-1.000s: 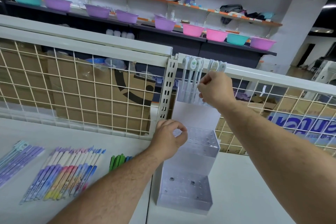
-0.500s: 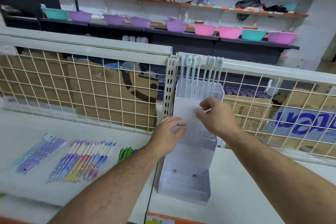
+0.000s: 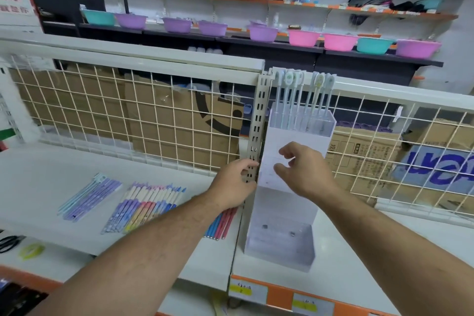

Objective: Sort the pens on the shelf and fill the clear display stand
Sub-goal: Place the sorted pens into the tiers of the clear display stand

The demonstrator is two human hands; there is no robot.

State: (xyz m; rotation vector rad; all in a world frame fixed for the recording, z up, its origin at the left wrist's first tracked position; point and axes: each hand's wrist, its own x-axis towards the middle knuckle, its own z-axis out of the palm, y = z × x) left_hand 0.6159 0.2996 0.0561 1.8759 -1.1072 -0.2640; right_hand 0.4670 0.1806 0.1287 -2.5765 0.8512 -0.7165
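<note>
The clear tiered display stand [image 3: 279,246] stands upright on the white shelf [image 3: 333,272] against the wire back. Its top tier holds several pale pens [image 3: 300,100] standing upright. My right hand [image 3: 305,169] hovers in front of the middle tier with loosely curled fingers and holds nothing. My left hand [image 3: 234,185] is at the stand's left edge beside a slotted metal post [image 3: 259,123], fingers loosely curved, nothing in it. Left of the stand lie a purple pen pack [image 3: 89,195], a row of pastel pens [image 3: 146,205] and red and blue pens [image 3: 220,224], partly under my left wrist.
A wire mesh panel [image 3: 154,120] backs the shelf, with cardboard boxes [image 3: 179,131] behind it. Black scissors [image 3: 7,242] and a yellow-green tape roll [image 3: 32,250] lie at the front left. Coloured basins [image 3: 305,38] line a far shelf. Orange price labels [image 3: 279,297] run along the shelf front.
My right hand has come down from the pens in the top tier to the middle tier. My left hand has slid left off the stand's front. The view has pulled back.
</note>
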